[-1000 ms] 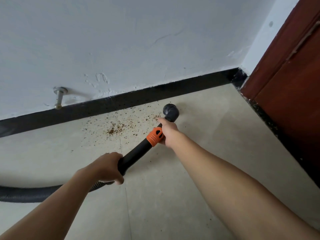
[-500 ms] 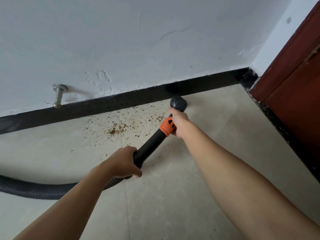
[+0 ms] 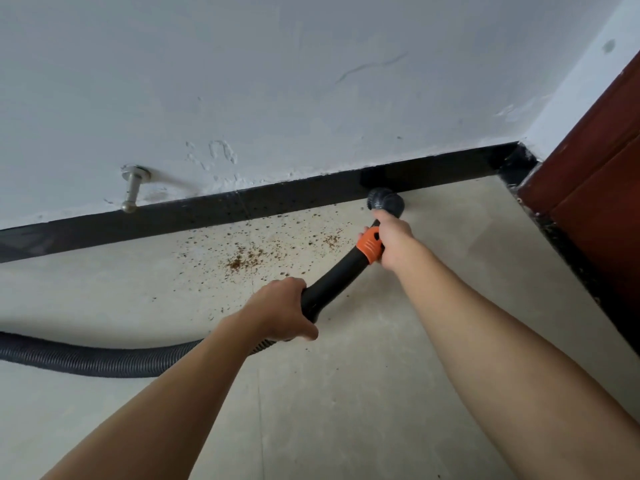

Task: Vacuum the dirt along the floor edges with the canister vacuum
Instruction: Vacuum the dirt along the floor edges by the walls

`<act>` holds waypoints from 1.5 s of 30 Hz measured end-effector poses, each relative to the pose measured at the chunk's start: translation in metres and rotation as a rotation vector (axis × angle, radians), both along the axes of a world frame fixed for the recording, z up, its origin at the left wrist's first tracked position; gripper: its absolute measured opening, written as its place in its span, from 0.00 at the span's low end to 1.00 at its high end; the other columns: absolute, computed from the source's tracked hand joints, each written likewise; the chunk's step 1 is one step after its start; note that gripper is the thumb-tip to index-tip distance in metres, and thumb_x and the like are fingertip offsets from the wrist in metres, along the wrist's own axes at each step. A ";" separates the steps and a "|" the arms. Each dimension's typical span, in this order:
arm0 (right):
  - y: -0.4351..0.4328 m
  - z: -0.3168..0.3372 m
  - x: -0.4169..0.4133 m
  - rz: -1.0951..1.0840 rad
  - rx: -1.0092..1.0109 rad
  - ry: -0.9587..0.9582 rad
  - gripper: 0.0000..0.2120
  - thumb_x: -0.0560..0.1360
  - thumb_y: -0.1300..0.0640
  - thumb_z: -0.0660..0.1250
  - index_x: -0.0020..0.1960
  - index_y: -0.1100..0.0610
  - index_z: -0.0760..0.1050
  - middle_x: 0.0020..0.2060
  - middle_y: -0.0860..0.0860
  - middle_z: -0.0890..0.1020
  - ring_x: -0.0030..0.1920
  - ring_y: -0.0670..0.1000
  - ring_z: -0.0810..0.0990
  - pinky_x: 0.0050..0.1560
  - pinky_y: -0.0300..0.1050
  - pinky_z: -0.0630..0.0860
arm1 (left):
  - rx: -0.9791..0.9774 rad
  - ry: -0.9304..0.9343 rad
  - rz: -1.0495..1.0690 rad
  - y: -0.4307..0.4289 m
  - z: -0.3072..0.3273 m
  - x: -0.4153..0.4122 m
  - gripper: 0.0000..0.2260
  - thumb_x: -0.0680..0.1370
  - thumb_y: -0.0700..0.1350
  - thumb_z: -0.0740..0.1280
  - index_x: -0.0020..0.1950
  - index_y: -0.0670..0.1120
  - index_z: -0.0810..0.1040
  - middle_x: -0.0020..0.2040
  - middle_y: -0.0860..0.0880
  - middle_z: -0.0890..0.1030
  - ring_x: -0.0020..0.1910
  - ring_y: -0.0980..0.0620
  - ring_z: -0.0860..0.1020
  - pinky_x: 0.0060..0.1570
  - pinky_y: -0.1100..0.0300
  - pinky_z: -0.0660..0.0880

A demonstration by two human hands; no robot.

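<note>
A black vacuum wand [image 3: 332, 282] with an orange collar [image 3: 370, 247] ends in a round dark brush nozzle [image 3: 385, 204], which sits on the floor against the black baseboard [image 3: 242, 209]. My right hand [image 3: 393, 237] grips the wand at the orange collar, just behind the nozzle. My left hand [image 3: 282, 311] grips the wand's lower end where the ribbed black hose [image 3: 90, 360] joins. Brown dirt crumbs [image 3: 249, 258] are scattered on the beige floor left of the nozzle, along the baseboard. The canister itself is out of view.
A metal door stopper [image 3: 133, 188] sticks out of the white wall above the baseboard at left. A reddish-brown wooden door [image 3: 595, 174] with a dark threshold closes off the right side. The hose trails off the left edge across the floor.
Both hands have pushed the wand forward and to the right. The nozzle went from the open floor up to the baseboard, right of the dirt patch.
</note>
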State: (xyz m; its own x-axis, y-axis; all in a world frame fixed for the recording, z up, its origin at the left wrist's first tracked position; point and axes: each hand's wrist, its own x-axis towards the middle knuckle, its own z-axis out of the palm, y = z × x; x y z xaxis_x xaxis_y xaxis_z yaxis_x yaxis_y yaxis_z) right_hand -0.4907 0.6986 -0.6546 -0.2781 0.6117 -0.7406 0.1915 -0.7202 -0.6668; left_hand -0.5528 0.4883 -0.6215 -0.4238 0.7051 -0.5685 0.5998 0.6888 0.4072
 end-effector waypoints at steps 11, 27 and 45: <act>-0.114 -0.003 -0.083 0.401 -0.068 0.061 0.20 0.74 0.46 0.71 0.58 0.56 0.71 0.51 0.57 0.82 0.52 0.58 0.84 0.54 0.55 0.80 | -0.033 -0.029 0.294 -0.125 0.007 -0.021 0.15 0.63 0.43 0.76 0.46 0.46 0.76 0.40 0.45 0.82 0.33 0.48 0.83 0.36 0.53 0.82; -0.067 0.001 0.096 -0.290 -0.047 -0.020 0.09 0.78 0.56 0.66 0.52 0.62 0.72 0.36 0.56 0.79 0.31 0.55 0.80 0.37 0.51 0.82 | -0.198 0.037 -0.360 -0.025 0.019 0.023 0.16 0.63 0.48 0.76 0.46 0.52 0.74 0.42 0.52 0.79 0.43 0.51 0.79 0.49 0.52 0.79; -0.113 0.000 0.096 -0.277 0.232 -0.050 0.14 0.77 0.61 0.65 0.62 0.61 0.70 0.43 0.57 0.75 0.33 0.52 0.75 0.29 0.40 0.78 | 0.235 -0.229 -0.120 -0.085 -0.025 0.063 0.18 0.67 0.50 0.75 0.52 0.53 0.74 0.44 0.54 0.79 0.40 0.57 0.78 0.37 0.63 0.76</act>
State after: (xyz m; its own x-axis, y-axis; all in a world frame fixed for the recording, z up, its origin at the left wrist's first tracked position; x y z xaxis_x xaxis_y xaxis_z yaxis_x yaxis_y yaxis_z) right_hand -0.3949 0.5856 -0.6546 -0.0453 0.8119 -0.5821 0.0471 -0.5803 -0.8130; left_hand -0.4898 0.4030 -0.6466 -0.2100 0.8649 -0.4558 0.5456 0.4905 0.6795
